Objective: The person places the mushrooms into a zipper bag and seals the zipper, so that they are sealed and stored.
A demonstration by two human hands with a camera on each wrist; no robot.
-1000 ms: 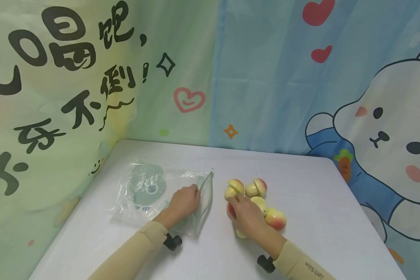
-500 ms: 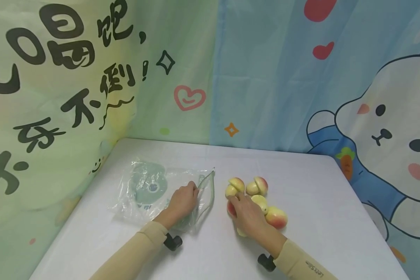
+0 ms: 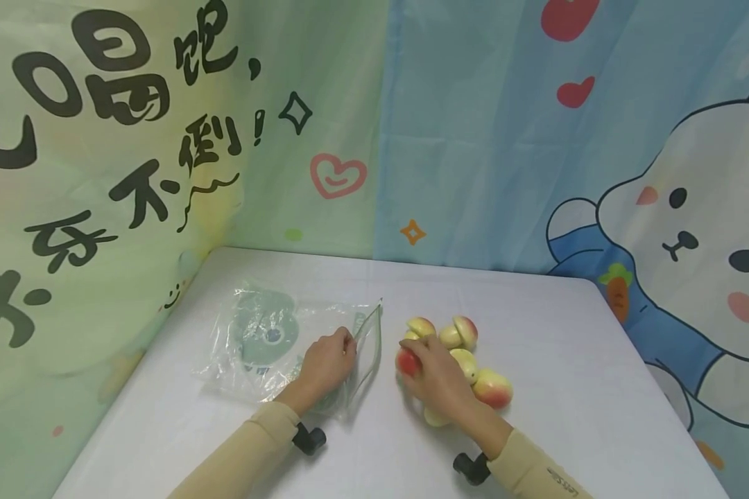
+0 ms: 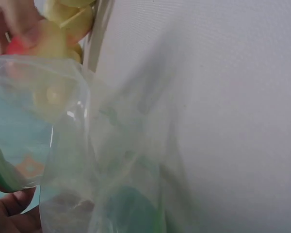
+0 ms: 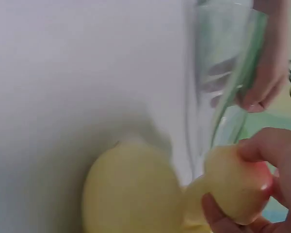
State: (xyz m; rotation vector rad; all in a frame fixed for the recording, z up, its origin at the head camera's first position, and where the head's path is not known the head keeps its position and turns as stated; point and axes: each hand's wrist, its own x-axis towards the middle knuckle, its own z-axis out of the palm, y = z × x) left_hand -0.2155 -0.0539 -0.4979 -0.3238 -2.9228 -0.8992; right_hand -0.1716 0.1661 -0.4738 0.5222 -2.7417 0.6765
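My left hand (image 3: 326, 364) pinches the rim of a clear zip bag (image 3: 265, 329) with pale green print, which lies on the table; its mouth gapes toward the right. In my right hand (image 3: 440, 378) is a yellow-and-red peach (image 3: 407, 362), gripped between thumb and fingers. The right wrist view shows this peach (image 5: 237, 187) up close, with the bag's green-edged mouth (image 5: 237, 87) just beyond. Several more peaches, among them one with a red blush (image 3: 493, 389), sit clustered around and behind the right hand, which partly hides some.
A white table (image 3: 537, 333) bears everything. A printed cloth (image 3: 468, 138) hangs behind its far edge and along the left side. Black wrist-camera mounts (image 3: 472, 469) stick out under both wrists.
My right hand has lifted the peach slightly and drawn it a little left, toward the bag. The left hand stays at the bag's rim, which is nearly unmoved.
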